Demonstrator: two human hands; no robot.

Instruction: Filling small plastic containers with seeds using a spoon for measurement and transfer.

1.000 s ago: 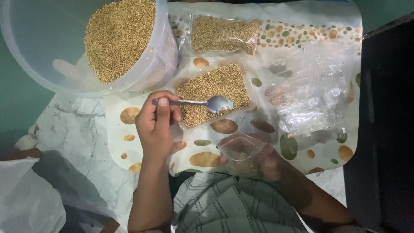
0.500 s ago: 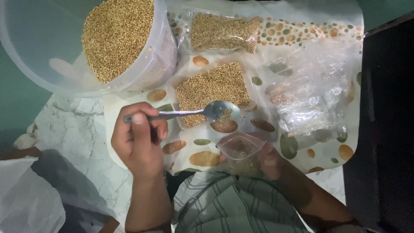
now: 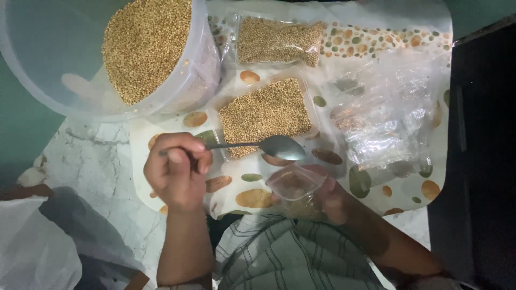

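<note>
- Our left hand (image 3: 177, 169) has its grip pinched on the handle of a metal spoon (image 3: 269, 146), held level with its bowl pointing right.
- The spoon's bowl hangs just above the open mouth of a small clear plastic bag (image 3: 297, 185); we cannot tell what it carries.
- Our right hand (image 3: 333, 200) has its grip closed on that bag, holding it open and upright over the near edge of the desk (image 3: 97, 166); a few grains sit at its bottom.
- Just beyond the spoon lies a filled clear packet of tan grain (image 3: 266, 114), flat on a spotted plastic sheet (image 3: 376, 40).
- A second filled packet (image 3: 279, 40) lies farther back.
- A large translucent tub (image 3: 48, 59), half full of the same grain, is tipped at the far left.
- A heap of empty clear bags (image 3: 384, 115) rests to the right.
</note>
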